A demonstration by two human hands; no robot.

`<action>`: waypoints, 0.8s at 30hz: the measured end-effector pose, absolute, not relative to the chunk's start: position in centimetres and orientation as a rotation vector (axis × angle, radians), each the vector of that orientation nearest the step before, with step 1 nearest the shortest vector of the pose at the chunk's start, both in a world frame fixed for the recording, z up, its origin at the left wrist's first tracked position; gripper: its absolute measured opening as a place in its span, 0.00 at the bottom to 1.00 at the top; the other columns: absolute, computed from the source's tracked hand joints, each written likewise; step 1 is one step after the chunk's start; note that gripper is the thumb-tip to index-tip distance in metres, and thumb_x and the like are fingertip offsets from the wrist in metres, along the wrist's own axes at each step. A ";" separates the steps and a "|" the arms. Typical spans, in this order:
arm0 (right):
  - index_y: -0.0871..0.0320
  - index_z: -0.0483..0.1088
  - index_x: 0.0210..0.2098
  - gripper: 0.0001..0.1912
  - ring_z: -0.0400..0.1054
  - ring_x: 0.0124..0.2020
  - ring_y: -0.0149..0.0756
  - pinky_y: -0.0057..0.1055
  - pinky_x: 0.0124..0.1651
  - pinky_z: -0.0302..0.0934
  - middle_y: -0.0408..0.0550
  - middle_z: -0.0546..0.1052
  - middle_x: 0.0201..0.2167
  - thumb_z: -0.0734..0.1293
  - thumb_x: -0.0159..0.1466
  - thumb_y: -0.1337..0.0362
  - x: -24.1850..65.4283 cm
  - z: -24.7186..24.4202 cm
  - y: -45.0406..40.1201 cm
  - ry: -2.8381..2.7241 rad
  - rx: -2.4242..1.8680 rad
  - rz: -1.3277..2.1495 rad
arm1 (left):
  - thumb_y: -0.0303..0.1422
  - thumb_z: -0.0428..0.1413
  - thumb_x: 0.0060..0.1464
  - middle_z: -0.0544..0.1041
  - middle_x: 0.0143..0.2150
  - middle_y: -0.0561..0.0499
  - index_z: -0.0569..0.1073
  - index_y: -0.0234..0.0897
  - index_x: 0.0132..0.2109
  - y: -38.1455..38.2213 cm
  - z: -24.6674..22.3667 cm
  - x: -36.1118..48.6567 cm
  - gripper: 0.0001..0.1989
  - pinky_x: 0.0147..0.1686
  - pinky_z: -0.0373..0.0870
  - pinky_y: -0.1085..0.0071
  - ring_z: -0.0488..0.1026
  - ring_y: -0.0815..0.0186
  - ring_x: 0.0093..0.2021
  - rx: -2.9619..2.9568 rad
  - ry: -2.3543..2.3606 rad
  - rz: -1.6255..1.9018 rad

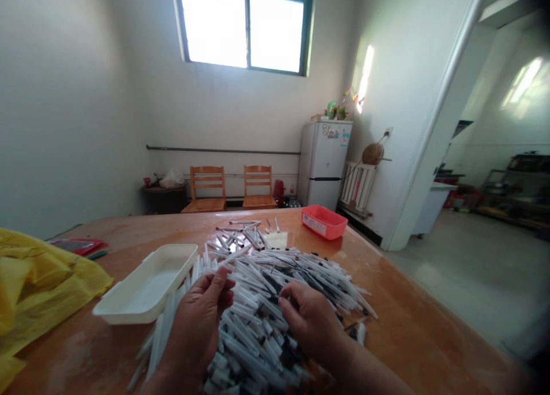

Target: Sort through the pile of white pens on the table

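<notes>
A large heap of white pen barrels, with black parts among them, covers the middle of the table. My left hand is above the left side of the heap, its thumb and fingers pinched together. Whatever is in that pinch is too small or hidden to name. Over the right part of the heap, my right hand has its fingers curled and thumb near the index finger. Dark slim pieces lie close to its fingertips; I cannot tell if it grips one. An off-white tray stands left of my left hand.
A red plastic basket sits at the table's back right. Yellow plastic bag material covers the left side, near a red packet. Beyond the wooden table stand two chairs and a fridge.
</notes>
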State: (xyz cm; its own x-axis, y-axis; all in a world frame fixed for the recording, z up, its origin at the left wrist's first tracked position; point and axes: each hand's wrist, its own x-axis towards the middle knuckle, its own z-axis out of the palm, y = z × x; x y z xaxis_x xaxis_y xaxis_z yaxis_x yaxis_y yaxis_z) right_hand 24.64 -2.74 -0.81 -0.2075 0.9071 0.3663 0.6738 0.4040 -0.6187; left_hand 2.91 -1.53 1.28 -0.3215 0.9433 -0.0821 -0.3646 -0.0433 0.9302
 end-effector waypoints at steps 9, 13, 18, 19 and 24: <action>0.52 0.74 0.42 0.10 0.73 0.39 0.40 0.31 0.37 0.54 0.45 0.80 0.38 0.66 0.65 0.55 24.8 -1.4 -1.6 -2.073 -1.719 0.204 | 0.48 0.62 0.51 0.78 0.30 0.53 0.79 0.40 0.38 -1.2 1.6 0.9 0.17 0.36 0.67 0.70 0.72 0.64 0.33 1.199 1.589 1.796; 0.54 0.74 0.37 0.09 0.74 0.37 0.42 0.32 0.34 0.54 0.48 0.80 0.36 0.64 0.66 0.57 24.7 -1.7 -0.9 -2.060 -1.856 0.091 | 0.43 0.61 0.54 0.80 0.42 0.48 0.81 0.43 0.42 -2.1 1.7 1.7 0.13 0.44 0.66 0.68 0.75 0.58 0.41 1.662 1.644 1.706; 0.55 0.74 0.36 0.11 0.75 0.36 0.42 0.32 0.33 0.54 0.50 0.80 0.35 0.62 0.67 0.58 25.8 -1.9 0.3 -1.971 -2.003 0.021 | 0.39 0.54 0.61 0.77 0.46 0.46 0.78 0.43 0.49 -1.7 0.2 2.3 0.13 0.47 0.67 0.65 0.75 0.58 0.45 2.147 1.672 1.406; 0.55 0.73 0.36 0.11 0.75 0.36 0.42 0.32 0.34 0.55 0.50 0.80 0.35 0.62 0.67 0.58 26.1 -1.9 0.4 -1.957 -2.024 0.014 | 0.39 0.53 0.62 0.77 0.45 0.46 0.77 0.44 0.49 -1.6 -0.1 2.5 0.13 0.47 0.67 0.65 0.75 0.57 0.45 2.206 1.683 1.334; 0.55 0.74 0.36 0.13 0.74 0.37 0.43 0.33 0.34 0.55 0.52 0.80 0.35 0.60 0.68 0.57 27.4 -1.7 0.9 -1.889 -2.123 0.001 | 0.34 0.51 0.62 0.76 0.45 0.44 0.77 0.41 0.51 -1.5 -1.3 3.7 0.14 0.48 0.69 0.62 0.74 0.56 0.46 2.386 1.630 1.055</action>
State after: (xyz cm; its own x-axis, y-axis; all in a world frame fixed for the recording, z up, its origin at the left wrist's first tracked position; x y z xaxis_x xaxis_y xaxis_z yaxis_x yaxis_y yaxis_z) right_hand 27.41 0.94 -1.69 0.1359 0.9711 0.1960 0.9709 -0.0912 -0.2215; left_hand 3.69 -1.53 -1.31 0.2040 0.8435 0.4969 0.7987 -0.4369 0.4138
